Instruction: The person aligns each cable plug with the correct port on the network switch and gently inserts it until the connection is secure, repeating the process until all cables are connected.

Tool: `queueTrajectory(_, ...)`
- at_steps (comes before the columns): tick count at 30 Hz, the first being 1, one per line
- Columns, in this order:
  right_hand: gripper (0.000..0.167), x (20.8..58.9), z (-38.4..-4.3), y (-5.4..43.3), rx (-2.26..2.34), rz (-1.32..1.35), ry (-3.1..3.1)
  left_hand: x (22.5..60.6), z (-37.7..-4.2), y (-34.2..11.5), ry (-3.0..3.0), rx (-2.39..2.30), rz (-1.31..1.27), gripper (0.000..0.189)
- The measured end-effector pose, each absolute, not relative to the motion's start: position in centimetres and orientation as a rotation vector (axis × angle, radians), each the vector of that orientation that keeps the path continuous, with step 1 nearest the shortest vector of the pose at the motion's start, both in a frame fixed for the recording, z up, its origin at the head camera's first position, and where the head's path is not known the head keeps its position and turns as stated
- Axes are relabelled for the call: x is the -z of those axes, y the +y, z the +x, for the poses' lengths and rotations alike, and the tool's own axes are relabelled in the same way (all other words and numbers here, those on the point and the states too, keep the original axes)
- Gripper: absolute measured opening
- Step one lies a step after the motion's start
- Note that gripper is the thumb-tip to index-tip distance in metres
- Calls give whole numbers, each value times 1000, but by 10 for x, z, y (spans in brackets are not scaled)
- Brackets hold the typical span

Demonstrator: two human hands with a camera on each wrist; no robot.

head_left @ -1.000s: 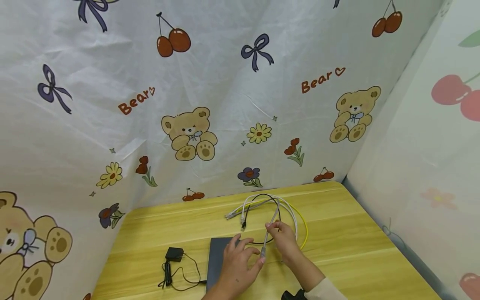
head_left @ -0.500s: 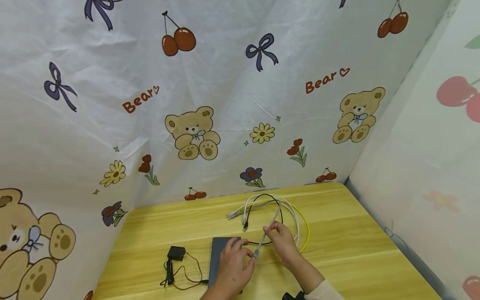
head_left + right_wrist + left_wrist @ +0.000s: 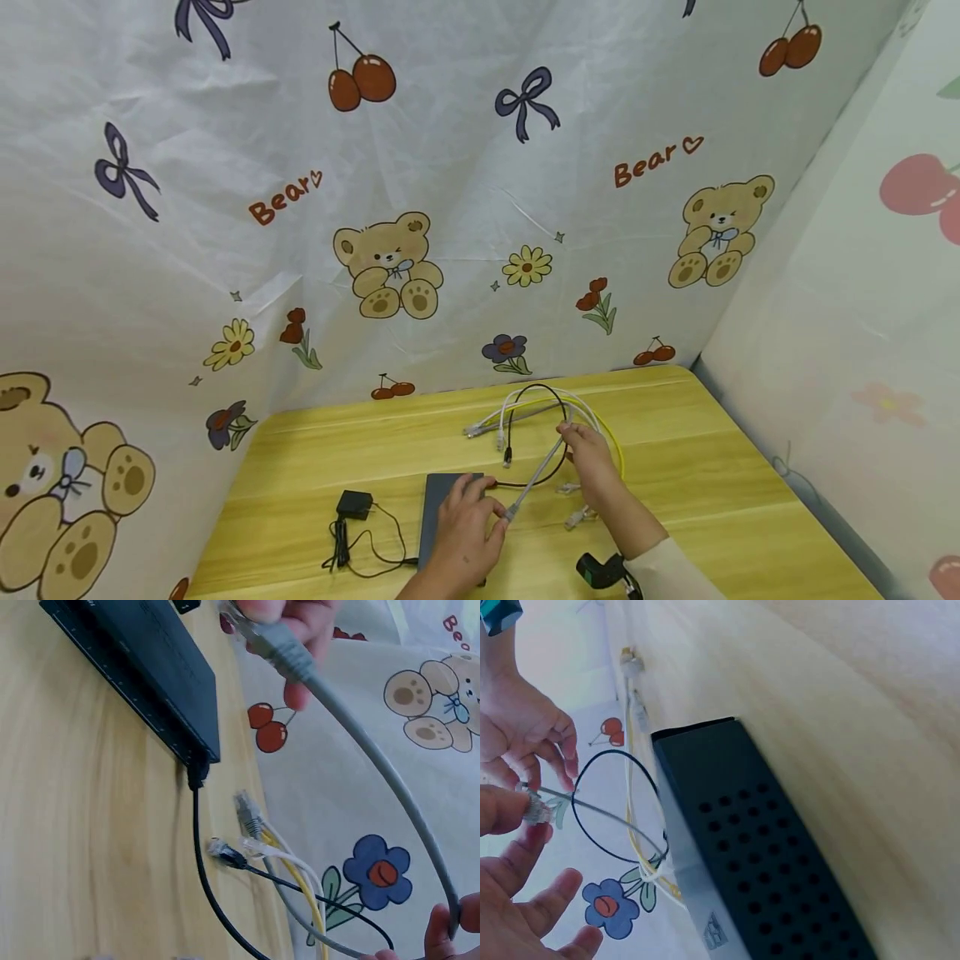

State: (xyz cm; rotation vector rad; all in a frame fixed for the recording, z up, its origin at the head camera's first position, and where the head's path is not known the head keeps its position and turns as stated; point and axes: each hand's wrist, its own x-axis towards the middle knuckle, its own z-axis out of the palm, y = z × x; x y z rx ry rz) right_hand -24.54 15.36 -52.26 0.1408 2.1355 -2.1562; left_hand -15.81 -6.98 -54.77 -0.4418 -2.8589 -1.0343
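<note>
I watched the left hand (image 3: 467,527) pinch the grey plug (image 3: 512,512), dark box (image 3: 432,506) at nine o'clock, cable (image 3: 373,748) running toward one, right hand (image 3: 591,462) pinching it

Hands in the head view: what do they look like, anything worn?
The left hand and right hand wear no visible gloves. A plain cream fabric sleeve ends on the right forearm, beside a black, rounded device with dark cabling.

smooth matt plastic on the grey cable (image 3: 382,761), glossy clear-plastic plug (image 3: 538,810), matt box (image 3: 705,765), wood-grain tabletop (image 3: 97,825), creased cloth-like backdrop (image 3: 450,167)
</note>
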Motion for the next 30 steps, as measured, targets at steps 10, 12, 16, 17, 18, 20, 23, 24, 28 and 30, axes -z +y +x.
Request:
queueTrajectory(10, 54, 510, -248, 169, 1824, 75, 2445, 544, -158, -77, -2835, 1136, -441, 11)
queueTrajectory(12, 59, 514, -246, 168, 1653, 30, 2646, 543, -159, -78, -2818, 1171, -439, 12)
queueTrajectory(16, 56, 527, -238, 159, 1408, -273, 3104, 539, -161, -79, -2791, 1250, -425, 13)
queueTrajectory(17, 53, 529, -235, 156, 1352, -432, 3203, 538, -161, -80, -2780, 1265, -421, 14)
queueTrajectory(18, 49, 531, -233, 152, 1296, -610, 3275, 538, -161, -80, -2773, 1279, -411, 15)
queueTrajectory(20, 40, 534, -227, 145, 1142, -1007, 3359, 537, -161, -80, -2757, 1283, -396, 16)
queueTrajectory(23, 30, 536, -218, 135, 889, -1406, 3313, 537, -162, -81, -2741, 1279, -366, 16)
queueTrajectory(24, 28, 537, -215, 133, 819, -1463, 3287, 537, -162, -81, -2737, 1268, -361, 15)
queueTrajectory(28, 21, 541, -209, 126, 685, -1474, 3234, 538, -162, -80, -2708, 1243, -368, 12)
queueTrajectory(30, 16, 543, -208, 125, 680, -1472, 3235, 538, -162, -80, -2697, 1248, -351, 13)
